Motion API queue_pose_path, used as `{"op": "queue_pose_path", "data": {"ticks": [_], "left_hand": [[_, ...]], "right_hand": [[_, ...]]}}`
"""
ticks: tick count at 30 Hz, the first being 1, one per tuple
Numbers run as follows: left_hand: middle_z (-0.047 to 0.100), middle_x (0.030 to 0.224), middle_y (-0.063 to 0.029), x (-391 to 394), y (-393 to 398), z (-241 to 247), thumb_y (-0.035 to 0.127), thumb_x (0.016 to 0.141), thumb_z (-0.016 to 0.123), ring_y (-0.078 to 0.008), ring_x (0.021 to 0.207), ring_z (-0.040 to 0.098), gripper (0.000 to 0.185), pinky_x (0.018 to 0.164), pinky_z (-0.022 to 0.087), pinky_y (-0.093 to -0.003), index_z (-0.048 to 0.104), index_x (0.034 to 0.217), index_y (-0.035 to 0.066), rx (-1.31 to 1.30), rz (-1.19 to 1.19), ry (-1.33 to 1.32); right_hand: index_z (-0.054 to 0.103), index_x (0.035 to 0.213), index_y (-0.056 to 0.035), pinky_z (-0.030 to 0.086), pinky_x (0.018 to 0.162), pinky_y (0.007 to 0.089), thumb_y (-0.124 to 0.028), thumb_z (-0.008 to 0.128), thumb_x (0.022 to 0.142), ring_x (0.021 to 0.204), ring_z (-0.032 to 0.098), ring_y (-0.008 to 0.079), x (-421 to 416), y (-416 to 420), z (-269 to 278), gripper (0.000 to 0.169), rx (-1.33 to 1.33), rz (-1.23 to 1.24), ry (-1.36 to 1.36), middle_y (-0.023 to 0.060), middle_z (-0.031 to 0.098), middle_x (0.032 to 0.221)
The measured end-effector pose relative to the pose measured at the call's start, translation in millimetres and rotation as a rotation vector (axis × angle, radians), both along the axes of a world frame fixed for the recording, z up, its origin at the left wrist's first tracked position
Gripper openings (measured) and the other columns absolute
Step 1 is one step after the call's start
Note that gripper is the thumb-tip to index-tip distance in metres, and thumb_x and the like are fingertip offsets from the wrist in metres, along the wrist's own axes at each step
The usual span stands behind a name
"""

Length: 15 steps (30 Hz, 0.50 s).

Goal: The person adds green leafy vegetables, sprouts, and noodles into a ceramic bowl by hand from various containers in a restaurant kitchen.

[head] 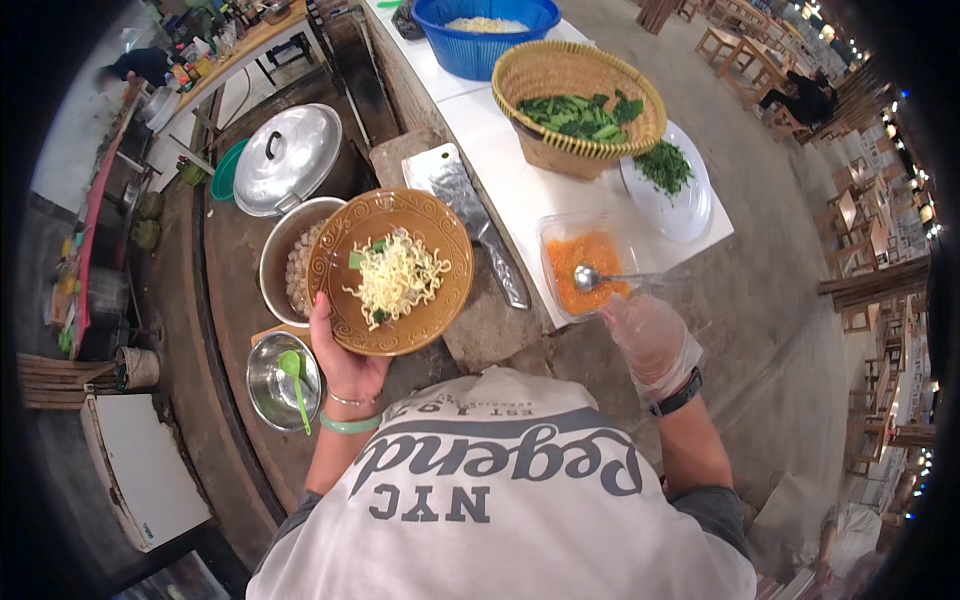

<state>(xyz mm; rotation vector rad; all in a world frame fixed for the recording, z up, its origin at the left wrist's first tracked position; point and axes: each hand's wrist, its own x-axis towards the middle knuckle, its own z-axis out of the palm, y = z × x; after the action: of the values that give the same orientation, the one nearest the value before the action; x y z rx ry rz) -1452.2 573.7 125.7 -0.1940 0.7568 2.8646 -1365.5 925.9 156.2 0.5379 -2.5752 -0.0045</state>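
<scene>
My left hand [341, 352] grips the near-left rim of a brown plate [442, 300] with a scroll-patterned edge. Curly yellow noodles [401, 277] lie heaped on it, with bits of green vegetable showing beneath. A clear plastic glove covers my right hand [652, 341]. Its fingertips are at the near-right corner of a clear plastic tub [549, 262] of orange sauce [570, 244]. Resting in the sauce is a metal spoon [589, 278], whose handle points right, just above those fingers. Whether they grip the tub or anything else cannot be made out.
A cleaver [450, 187] lies beyond the plate. On the white table [480, 127] are a woven basket [555, 154] of greens, a white plate [694, 217] of chopped herbs and a blue basket [465, 60]. To the left are a pot of meatballs [296, 277], a lidded pot [289, 161] and a steel bowl [262, 382].
</scene>
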Motion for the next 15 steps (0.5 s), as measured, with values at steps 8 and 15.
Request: {"op": "queue_pose_path", "data": {"ticks": [8, 15], "left_hand": [[0.050, 0.136, -0.0130, -4, 8, 12, 0.042, 0.095, 0.048, -0.0297, 0.122, 0.051, 0.056, 0.103, 0.044, -0.0468, 0.041, 0.138, 0.007, -0.009, 0.001, 0.011], [0.052, 0.134, -0.0112, -70, 4, 28, 0.043, 0.096, 0.043, -0.0265, 0.118, 0.055, 0.056, 0.100, 0.047, -0.0416, 0.041, 0.137, 0.005, -0.046, -0.078, -0.003]], "right_hand": [[0.063, 0.105, -0.0060, 0.049, 0.057, 0.0376, -0.022, 0.075, 0.077, 0.068, 0.061, 0.0289, -32, 11, 20, 0.034, -0.190, 0.012, 0.000, 0.0114, 0.062, 0.082], [0.067, 0.098, -0.0081, 0.048, 0.070, 0.0365, -0.024, 0.071, 0.080, 0.077, 0.060, 0.0270, -69, 8, 148, 0.024, -0.056, -0.121, 0.093, 0.0103, 0.066, 0.087]]}}
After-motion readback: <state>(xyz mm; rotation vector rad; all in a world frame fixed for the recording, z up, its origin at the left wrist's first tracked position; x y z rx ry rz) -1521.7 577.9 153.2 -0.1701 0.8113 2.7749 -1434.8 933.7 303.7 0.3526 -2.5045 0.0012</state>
